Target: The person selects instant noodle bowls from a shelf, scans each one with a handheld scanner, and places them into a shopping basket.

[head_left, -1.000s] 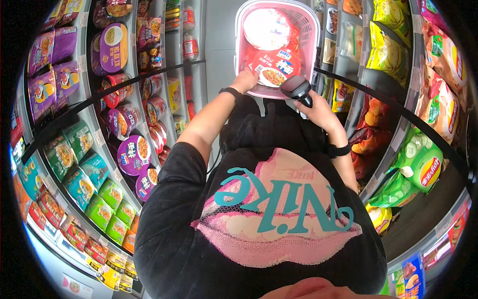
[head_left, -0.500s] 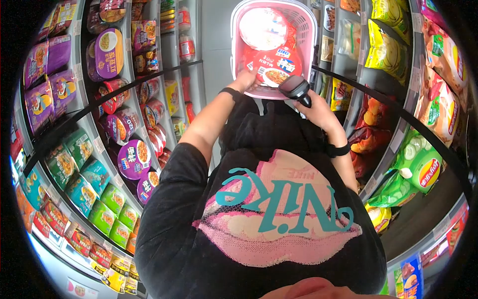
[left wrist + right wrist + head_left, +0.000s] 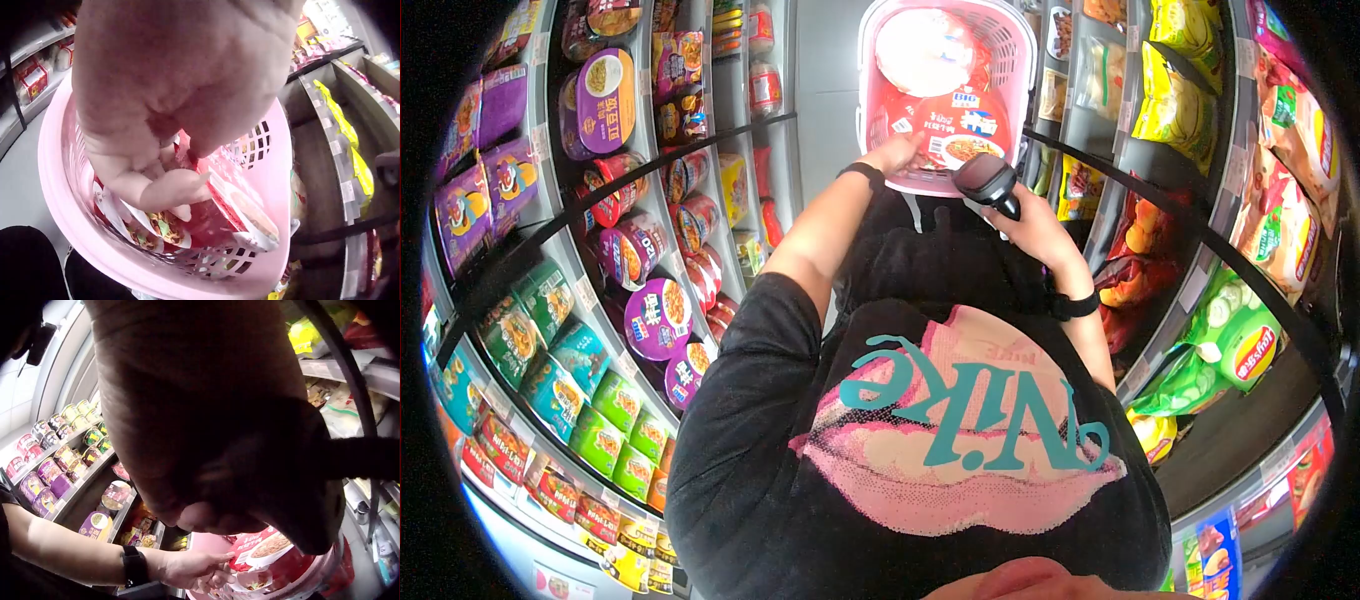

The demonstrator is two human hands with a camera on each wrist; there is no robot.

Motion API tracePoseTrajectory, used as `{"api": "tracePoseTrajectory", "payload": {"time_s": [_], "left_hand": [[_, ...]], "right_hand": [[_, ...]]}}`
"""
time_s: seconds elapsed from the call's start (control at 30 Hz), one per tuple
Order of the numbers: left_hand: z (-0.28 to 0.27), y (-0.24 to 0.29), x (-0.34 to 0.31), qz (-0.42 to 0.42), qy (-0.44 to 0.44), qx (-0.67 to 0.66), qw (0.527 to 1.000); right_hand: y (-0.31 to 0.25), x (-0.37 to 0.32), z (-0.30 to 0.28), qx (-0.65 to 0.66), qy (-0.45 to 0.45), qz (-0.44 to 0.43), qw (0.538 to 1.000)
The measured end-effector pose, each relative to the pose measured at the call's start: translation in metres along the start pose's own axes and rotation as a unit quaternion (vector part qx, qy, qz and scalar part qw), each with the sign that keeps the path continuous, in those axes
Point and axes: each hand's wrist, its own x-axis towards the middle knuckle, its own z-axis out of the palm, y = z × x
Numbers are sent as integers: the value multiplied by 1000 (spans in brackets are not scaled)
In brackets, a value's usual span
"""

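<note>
In the head view, the pink basket (image 3: 866,70) is in front of the legs, holding red noodle packages (image 3: 988,122) and a glare-washed round pack (image 3: 920,52). My left hand (image 3: 892,156) reaches over its near rim. The left wrist view shows that hand (image 3: 187,75) with curled fingers gripping the edge of a red package (image 3: 242,203); part of the grip is hidden. My right hand (image 3: 1038,228) holds a black handheld scanner (image 3: 984,181), its head over the basket's near right corner. In the right wrist view the scanner (image 3: 306,506) is very dark.
Shelves with noodle cups (image 3: 658,318) and green packs (image 3: 615,400) line the left side. Chip bags (image 3: 1250,340) and yellow bags (image 3: 1175,105) fill those on the right. Dark bars (image 3: 1125,180) cross both sides. Grey floor (image 3: 825,60) shows beside the basket.
The basket and both hands have shifted slightly left in the head view, and the left shelves have slid left too. Both hands keep their holds.
</note>
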Motion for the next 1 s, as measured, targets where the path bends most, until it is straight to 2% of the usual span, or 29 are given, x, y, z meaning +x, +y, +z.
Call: {"api": "tracePoseTrajectory", "payload": {"time_s": [0.07,0.17,0.23,0.27,0.5,0.6,0.63,0.7,0.73,0.77,0.8,0.83,0.93,0.97,1.0], "left_hand": [[1,0,1,-13,20,2,1000],[2,-4,10,-11,68,65,995],[2,-13,16,65,89,111,988],[4,-17,20,67,96,106,987],[14,-7,-12,91,80,85,989],[23,-7,-29,133,41,-10,990],[25,-10,-33,132,49,-16,990],[27,-15,-46,112,13,-13,994],[29,-28,-40,115,-5,-82,990],[30,-37,-44,116,7,-90,989],[28,-37,-59,116,-16,-88,989],[26,-44,-72,115,-36,-89,989],[35,-75,-90,156,-21,-179,971],[36,-77,-108,175,-18,-188,966],[39,-79,-124,194,-6,-200,960]], "right_hand": [[1,0,1,-6,-8,-3,1000],[2,1,3,-14,21,-56,998],[8,2,5,-21,31,-51,998],[11,3,6,-23,29,-53,998],[7,-1,4,-27,15,-52,998],[1,-3,8,-33,6,-48,998],[-2,-3,9,-42,2,-55,998],[-2,-6,14,-59,-11,-59,997],[4,-5,18,-80,-19,-45,996],[7,-5,22,-101,-27,-31,994],[3,-10,25,-72,-17,-89,993],[-3,-14,28,-89,-36,-67,993],[-13,-30,44,-90,-53,-90,991],[-23,-36,47,-100,-80,-33,991],[-10,-35,55,-96,-69,-90,989]]}}
